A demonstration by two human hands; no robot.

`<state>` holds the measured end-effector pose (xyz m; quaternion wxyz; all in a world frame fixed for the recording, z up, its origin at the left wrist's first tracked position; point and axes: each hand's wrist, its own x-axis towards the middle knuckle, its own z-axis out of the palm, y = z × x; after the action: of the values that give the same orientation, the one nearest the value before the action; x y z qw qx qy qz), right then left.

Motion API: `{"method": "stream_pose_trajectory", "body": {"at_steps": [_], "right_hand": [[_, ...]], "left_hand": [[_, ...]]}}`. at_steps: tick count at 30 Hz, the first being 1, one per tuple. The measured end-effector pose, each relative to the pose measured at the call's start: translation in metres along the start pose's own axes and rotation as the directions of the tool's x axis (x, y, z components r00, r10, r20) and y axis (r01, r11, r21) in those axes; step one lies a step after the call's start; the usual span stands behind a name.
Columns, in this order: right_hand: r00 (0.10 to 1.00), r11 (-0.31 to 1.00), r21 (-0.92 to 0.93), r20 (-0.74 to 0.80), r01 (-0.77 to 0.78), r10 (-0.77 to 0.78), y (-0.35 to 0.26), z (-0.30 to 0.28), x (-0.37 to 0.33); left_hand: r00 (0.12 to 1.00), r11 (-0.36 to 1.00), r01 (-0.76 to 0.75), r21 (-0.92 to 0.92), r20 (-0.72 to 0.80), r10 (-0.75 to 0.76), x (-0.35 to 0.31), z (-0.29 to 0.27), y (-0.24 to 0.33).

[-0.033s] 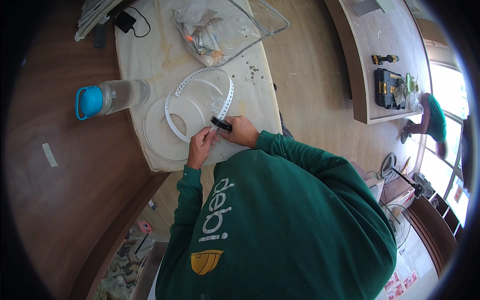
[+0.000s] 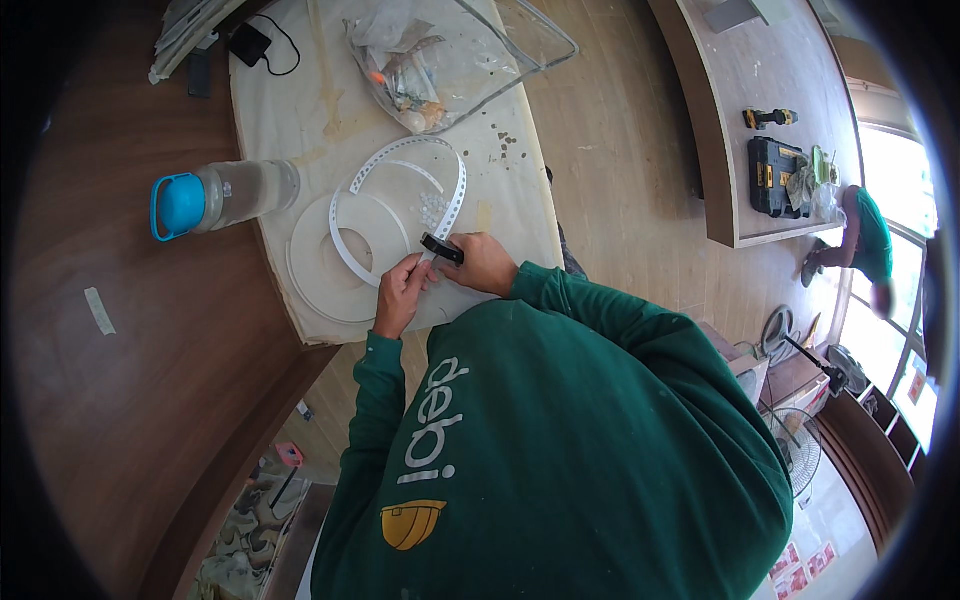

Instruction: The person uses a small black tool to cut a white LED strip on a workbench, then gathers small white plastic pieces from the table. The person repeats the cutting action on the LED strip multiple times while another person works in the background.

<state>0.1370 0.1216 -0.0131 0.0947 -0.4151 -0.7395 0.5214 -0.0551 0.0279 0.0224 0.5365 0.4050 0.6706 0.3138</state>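
Observation:
My right hand (image 2: 482,266) is wrapped round a small black hand tool (image 2: 443,248) that looks like a hole punch. The tool sits across a white flexible strip (image 2: 462,184) with a row of round holes along it. Close beside it, my left hand (image 2: 397,298) pinches the strip between thumb and fingers. From there the strip loops up over the table and back round towards a flat white roll (image 2: 308,272) of the same banding. Inside the loop lie many small white round pieces (image 2: 432,208). The tool's jaws are partly hidden by my fingers.
The covered table (image 2: 310,110) also bears a clear plastic bag (image 2: 440,80), a black adapter (image 2: 250,44) and a blue-capped bottle (image 2: 245,193). At the right, a counter (image 2: 725,150) holds a drill (image 2: 768,118) and black case (image 2: 775,178); another person (image 2: 868,240) bends beside it.

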Motion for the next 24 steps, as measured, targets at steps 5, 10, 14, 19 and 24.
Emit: {"method": "stream_pose_trajectory", "body": {"at_steps": [5,10,14,19,24], "right_hand": [[0.998,0.999,0.032,0.057,-0.038,0.036,-0.003,-0.007,0.002],[0.998,1.0,0.031,0.064,-0.001,-0.001,-0.001,-0.004,0.001],[0.998,1.0,0.013,0.064,-0.016,0.015,0.001,-0.002,0.001],[0.998,1.0,-0.004,0.056,-0.004,0.005,0.002,0.001,0.002],[0.999,1.0,0.023,0.048,0.022,-0.023,0.003,0.0,0.0]], "left_hand": [[1.0,0.999,0.028,-0.028,0.014,-0.028,0.005,0.001,0.003],[0.999,0.999,0.018,-0.042,0.042,-0.016,0.005,-0.002,-0.004],[0.999,0.997,0.023,-0.075,0.041,-0.02,0.005,0.001,0.001],[0.999,0.998,0.02,-0.063,0.047,-0.017,0.005,0.0,0.004],[0.999,0.998,0.021,-0.053,0.036,-0.019,0.007,0.003,0.007]]}}
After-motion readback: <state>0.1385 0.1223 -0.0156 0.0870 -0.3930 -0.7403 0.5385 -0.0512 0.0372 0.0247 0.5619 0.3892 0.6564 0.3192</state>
